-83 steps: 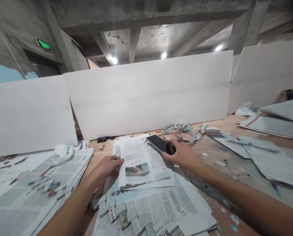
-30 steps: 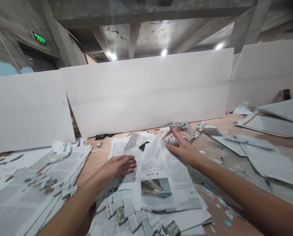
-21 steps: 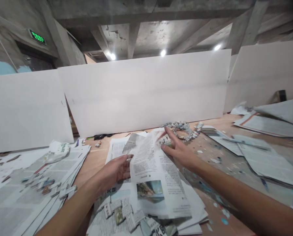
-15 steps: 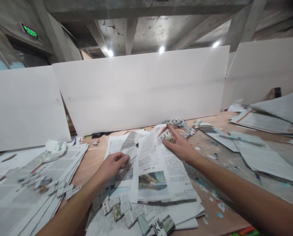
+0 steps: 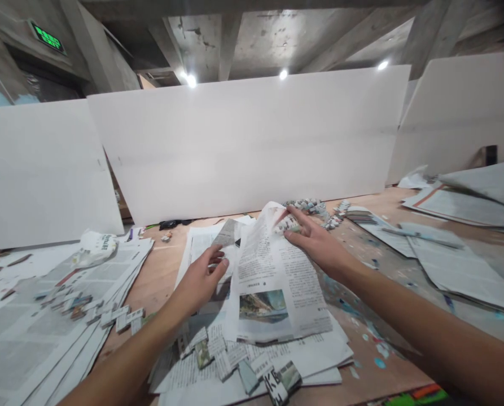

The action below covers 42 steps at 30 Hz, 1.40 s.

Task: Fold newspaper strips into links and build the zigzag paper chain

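A printed newspaper sheet (image 5: 260,270) with a landscape photo lies slanted over a stack of papers in front of me. My right hand (image 5: 317,242) grips its upper right edge between thumb and fingers, and that edge curls up. Left of the sheet, my left hand (image 5: 203,276) hovers over a greyish piece of paper (image 5: 225,234), thumb and bent fingers apart, holding nothing that I can see. Below the sheet, a zigzag chain of folded newspaper strips (image 5: 222,361) rests on the stack.
More newspaper stacks (image 5: 82,349) lie left, with a crumpled white plastic packet (image 5: 97,248) and folded-paper pieces (image 5: 122,317). Behind are a woven paper chain (image 5: 309,207) and white panels (image 5: 252,146). To the right, a utility knife (image 5: 423,237) lies on papers; scraps dot the table.
My left hand has loosened its pinch on the greyish paper, and its fingers have spread. The right hand keeps hold of the sheet, whose upper edge is raised a little more.
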Each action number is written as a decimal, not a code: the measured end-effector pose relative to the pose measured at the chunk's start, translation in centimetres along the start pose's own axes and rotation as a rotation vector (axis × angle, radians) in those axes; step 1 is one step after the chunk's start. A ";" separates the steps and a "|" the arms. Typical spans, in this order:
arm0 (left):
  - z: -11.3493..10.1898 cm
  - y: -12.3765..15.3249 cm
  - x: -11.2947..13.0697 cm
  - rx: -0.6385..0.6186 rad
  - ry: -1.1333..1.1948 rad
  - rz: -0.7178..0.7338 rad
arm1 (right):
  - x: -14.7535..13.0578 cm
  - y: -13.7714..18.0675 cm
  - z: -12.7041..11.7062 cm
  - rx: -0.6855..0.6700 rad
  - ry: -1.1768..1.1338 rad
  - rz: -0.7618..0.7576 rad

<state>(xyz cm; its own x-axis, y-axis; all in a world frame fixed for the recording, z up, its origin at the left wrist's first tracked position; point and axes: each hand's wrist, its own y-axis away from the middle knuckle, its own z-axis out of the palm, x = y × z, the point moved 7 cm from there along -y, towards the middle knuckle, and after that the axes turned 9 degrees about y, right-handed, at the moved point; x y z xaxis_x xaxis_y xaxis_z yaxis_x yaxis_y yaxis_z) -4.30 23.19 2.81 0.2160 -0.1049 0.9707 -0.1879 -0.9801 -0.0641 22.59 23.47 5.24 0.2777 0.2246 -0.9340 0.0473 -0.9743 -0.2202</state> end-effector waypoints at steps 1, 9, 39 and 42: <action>0.5 0.2 -0.1 -0.039 0.068 -0.042 | -0.5 0.2 0.2 -0.018 -0.025 0.004; 2.8 1.5 0.7 -0.242 0.437 -0.229 | -4.1 1.3 1.5 -0.201 -0.389 -0.060; -1.9 0.0 2.4 -0.071 0.358 0.047 | -1.0 0.7 1.3 -0.138 -0.057 0.106; -2.0 0.2 2.6 -0.107 0.335 0.055 | -1.0 0.6 0.7 -0.079 -0.028 0.111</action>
<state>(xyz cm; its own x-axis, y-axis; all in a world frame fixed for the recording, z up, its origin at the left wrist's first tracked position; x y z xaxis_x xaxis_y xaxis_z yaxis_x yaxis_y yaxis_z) -5.69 23.01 5.80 -0.1204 -0.0780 0.9897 -0.2938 -0.9495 -0.1106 21.66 22.66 5.79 0.2586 0.1143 -0.9592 0.0936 -0.9913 -0.0929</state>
